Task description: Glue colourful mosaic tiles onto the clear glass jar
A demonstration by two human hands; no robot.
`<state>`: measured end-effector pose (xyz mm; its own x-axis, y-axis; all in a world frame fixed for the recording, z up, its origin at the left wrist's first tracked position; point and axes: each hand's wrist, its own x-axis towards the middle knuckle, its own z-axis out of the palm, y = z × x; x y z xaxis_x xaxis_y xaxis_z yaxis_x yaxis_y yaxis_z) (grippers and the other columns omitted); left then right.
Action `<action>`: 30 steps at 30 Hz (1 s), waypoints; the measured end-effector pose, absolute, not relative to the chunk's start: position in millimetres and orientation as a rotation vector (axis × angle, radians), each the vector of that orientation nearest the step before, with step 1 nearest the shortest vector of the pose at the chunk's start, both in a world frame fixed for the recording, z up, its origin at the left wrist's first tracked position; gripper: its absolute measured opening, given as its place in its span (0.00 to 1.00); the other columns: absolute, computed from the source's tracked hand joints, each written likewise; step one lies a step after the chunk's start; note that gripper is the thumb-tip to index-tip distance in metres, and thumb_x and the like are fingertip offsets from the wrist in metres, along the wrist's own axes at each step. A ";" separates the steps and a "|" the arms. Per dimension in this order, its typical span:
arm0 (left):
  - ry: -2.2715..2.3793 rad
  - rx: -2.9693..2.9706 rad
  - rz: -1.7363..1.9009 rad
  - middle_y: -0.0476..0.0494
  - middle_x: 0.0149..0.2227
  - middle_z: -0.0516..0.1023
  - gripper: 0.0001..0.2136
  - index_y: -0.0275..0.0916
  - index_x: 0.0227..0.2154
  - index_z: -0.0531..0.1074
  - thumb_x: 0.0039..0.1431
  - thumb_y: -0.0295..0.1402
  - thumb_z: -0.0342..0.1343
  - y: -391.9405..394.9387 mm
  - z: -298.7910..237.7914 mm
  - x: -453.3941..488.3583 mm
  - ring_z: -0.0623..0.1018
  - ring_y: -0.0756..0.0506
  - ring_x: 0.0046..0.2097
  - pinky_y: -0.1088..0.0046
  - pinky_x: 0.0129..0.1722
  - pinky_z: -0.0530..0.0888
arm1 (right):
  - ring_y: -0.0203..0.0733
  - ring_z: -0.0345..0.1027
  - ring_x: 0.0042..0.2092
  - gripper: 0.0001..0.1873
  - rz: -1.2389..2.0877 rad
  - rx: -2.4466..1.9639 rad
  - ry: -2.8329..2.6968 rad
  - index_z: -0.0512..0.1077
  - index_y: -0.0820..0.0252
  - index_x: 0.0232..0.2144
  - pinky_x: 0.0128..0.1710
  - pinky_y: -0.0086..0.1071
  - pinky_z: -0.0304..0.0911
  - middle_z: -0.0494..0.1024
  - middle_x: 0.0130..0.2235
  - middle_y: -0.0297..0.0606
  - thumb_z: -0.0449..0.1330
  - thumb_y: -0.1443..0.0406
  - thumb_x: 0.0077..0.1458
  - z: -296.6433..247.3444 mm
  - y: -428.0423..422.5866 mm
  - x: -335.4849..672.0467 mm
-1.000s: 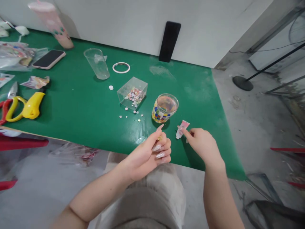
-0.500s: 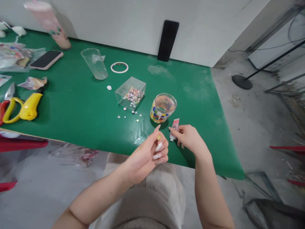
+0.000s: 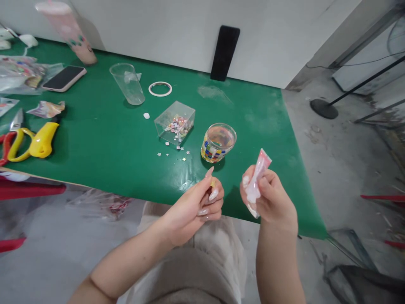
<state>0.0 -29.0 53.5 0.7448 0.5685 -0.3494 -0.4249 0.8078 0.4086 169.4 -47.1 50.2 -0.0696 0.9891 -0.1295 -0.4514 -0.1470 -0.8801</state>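
Note:
My right hand [image 3: 268,192] grips a small pink and white glue tube [image 3: 258,177], raised above the table's front edge. My left hand [image 3: 199,202] is closed, palm up, pinching a tiny yellow star-shaped piece [image 3: 212,184] between thumb and forefinger. Just beyond my left hand stands a glass cup [image 3: 218,145] with coloured mosaic squares around its lower wall. To its left a clear plastic box [image 3: 175,122] lies tilted, holding many small pastel pieces. Several tiny stars [image 3: 184,159] and squares lie loose in front of the box.
On the green table [image 3: 253,109] are a clear plastic cup [image 3: 128,86], a white ring [image 3: 160,89], a phone [image 3: 65,79], yellow-handled scissors [image 3: 34,143] and a pink tumbler [image 3: 68,31]. A black slab [image 3: 225,52] leans on the wall.
My right hand has lifted the tube off the table, moved it right and turned it upright. My left hand's fingers have curled in slightly, still pinching the yellow star.

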 end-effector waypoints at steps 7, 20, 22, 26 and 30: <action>0.458 0.342 0.578 0.58 0.18 0.51 0.20 0.35 0.20 0.58 0.64 0.43 0.45 -34.2 51.3 -1.0 0.46 0.58 0.18 0.81 0.18 0.49 | 0.26 0.55 0.13 0.15 1.473 -0.951 -0.764 0.69 0.59 0.24 0.09 0.19 0.53 0.67 0.16 0.26 0.68 0.56 0.43 56.3 -41.7 146.6; 0.528 0.423 0.608 0.56 0.21 0.58 0.21 0.35 0.23 0.59 0.63 0.47 0.43 -37.9 54.4 1.6 0.48 0.60 0.17 0.83 0.17 0.50 | 0.28 0.59 0.14 0.12 1.415 -1.029 -0.832 0.69 0.57 0.26 0.12 0.22 0.54 0.71 0.16 0.28 0.62 0.56 0.52 62.5 -43.4 134.0; 0.537 0.425 0.605 0.56 0.21 0.58 0.21 0.35 0.22 0.58 0.63 0.47 0.44 -38.2 56.7 2.8 0.48 0.60 0.17 0.83 0.17 0.49 | 0.27 0.58 0.14 0.12 1.348 -1.060 -0.848 0.69 0.58 0.26 0.12 0.20 0.53 0.70 0.16 0.27 0.63 0.57 0.52 59.1 -44.8 133.7; 0.543 0.428 0.605 0.58 0.19 0.54 0.20 0.36 0.22 0.57 0.63 0.46 0.45 -38.7 60.9 3.4 0.48 0.60 0.17 0.82 0.17 0.49 | 0.25 0.54 0.13 0.13 1.217 -1.151 -0.863 0.68 0.59 0.26 0.11 0.20 0.50 0.67 0.16 0.25 0.63 0.57 0.52 54.4 -47.0 131.4; 0.547 0.440 0.599 0.58 0.18 0.52 0.20 0.36 0.22 0.57 0.64 0.46 0.44 -39.0 62.8 3.0 0.47 0.59 0.18 0.81 0.18 0.49 | 0.26 0.56 0.16 0.13 1.164 -1.168 -0.898 0.68 0.59 0.24 0.14 0.20 0.52 0.67 0.17 0.26 0.62 0.57 0.52 56.4 -48.4 127.6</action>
<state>3.0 -39.0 62.8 0.6937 0.6297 -0.3496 -0.4056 0.7426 0.5329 127.6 -48.4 56.4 0.2017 0.9783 -0.0465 -0.2034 -0.0046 -0.9791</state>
